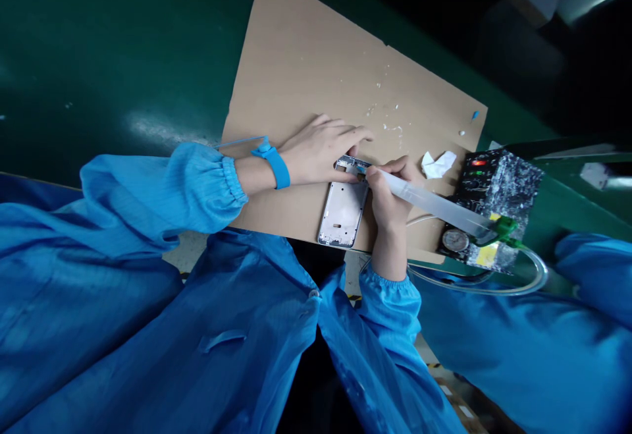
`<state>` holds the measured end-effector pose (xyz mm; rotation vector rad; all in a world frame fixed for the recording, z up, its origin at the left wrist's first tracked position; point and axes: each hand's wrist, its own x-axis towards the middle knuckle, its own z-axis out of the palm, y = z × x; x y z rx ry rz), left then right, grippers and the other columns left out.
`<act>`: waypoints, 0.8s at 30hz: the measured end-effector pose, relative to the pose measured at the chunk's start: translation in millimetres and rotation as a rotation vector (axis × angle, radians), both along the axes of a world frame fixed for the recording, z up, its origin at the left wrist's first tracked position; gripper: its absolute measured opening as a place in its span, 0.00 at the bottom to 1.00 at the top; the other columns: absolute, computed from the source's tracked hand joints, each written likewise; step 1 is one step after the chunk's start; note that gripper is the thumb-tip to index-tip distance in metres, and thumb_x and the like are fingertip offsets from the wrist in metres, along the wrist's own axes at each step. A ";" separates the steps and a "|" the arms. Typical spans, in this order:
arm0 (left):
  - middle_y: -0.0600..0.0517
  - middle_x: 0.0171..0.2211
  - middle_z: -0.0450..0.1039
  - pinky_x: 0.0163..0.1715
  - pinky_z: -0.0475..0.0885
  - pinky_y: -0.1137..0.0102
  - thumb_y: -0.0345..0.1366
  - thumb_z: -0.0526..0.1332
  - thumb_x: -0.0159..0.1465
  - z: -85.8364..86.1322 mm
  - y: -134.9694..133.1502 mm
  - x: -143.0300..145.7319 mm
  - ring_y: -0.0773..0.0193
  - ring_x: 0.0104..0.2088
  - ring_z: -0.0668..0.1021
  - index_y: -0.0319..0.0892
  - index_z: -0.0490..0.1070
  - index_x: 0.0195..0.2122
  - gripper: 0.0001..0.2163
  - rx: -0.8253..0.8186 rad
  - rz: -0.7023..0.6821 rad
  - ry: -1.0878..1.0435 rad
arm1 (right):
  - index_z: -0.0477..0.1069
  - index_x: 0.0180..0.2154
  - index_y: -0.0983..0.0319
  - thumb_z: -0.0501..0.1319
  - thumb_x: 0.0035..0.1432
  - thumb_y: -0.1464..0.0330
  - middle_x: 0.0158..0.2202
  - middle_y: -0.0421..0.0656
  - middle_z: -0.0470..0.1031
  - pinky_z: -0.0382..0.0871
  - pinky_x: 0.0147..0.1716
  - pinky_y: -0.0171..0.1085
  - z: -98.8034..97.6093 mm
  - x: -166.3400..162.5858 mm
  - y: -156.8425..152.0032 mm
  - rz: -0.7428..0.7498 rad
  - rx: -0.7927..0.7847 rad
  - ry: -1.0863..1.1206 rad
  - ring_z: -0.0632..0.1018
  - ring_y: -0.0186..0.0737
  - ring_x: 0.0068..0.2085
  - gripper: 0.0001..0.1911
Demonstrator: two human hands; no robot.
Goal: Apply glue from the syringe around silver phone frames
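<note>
A white phone frame (342, 209) lies on a brown cardboard sheet (301, 58). My left hand (320, 147), with a blue wrist strap (272, 162), rests flat on the cardboard, its fingers stretched out and pressing on the frame's top edge. My right hand (390, 193) is closed around a clear syringe-like dispenser (434, 205). The dispenser's tip touches the frame's upper right corner. A green fitting (503, 226) and a clear hose (523, 279) run off the dispenser's back end.
A black control box (494, 187) with coloured lights, wrapped in plastic, stands at the cardboard's right edge. A crumpled white tissue (438, 164) and white glue spots (390, 121) lie on the cardboard. The green bench (99, 58) surrounds it. Another blue sleeve (592, 269) shows at right.
</note>
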<state>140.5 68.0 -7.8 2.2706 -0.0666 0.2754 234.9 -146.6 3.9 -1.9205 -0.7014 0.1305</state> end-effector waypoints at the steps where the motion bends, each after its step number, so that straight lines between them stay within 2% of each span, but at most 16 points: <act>1: 0.48 0.49 0.86 0.63 0.68 0.50 0.48 0.74 0.71 -0.3 0.0 0.1 0.44 0.59 0.83 0.50 0.75 0.69 0.27 0.002 0.000 -0.004 | 0.70 0.32 0.56 0.75 0.64 0.45 0.29 0.37 0.71 0.62 0.28 0.37 -0.2 0.0 -0.1 0.002 0.001 0.000 0.69 0.37 0.29 0.25; 11: 0.49 0.50 0.87 0.63 0.67 0.51 0.46 0.75 0.70 1.2 -0.2 0.4 0.44 0.60 0.83 0.50 0.75 0.68 0.27 -0.004 0.003 0.016 | 0.72 0.32 0.56 0.76 0.66 0.47 0.29 0.37 0.73 0.63 0.28 0.38 1.6 -1.2 1.3 0.031 0.038 -0.009 0.71 0.37 0.29 0.25; 16: 0.48 0.50 0.87 0.63 0.66 0.51 0.47 0.73 0.71 1.9 -0.1 0.3 0.44 0.61 0.82 0.49 0.75 0.69 0.26 -0.006 -0.001 0.011 | 0.73 0.31 0.57 0.77 0.67 0.51 0.29 0.36 0.74 0.62 0.29 0.38 1.5 -0.8 0.8 0.050 0.059 -0.012 0.71 0.37 0.29 0.22; 24: 0.48 0.51 0.86 0.64 0.66 0.52 0.45 0.73 0.72 1.6 -0.6 0.2 0.45 0.61 0.82 0.48 0.75 0.69 0.26 -0.004 -0.003 0.016 | 0.73 0.32 0.57 0.77 0.67 0.45 0.29 0.36 0.75 0.63 0.30 0.39 1.2 -0.9 -0.1 0.030 0.006 -0.005 0.72 0.37 0.29 0.26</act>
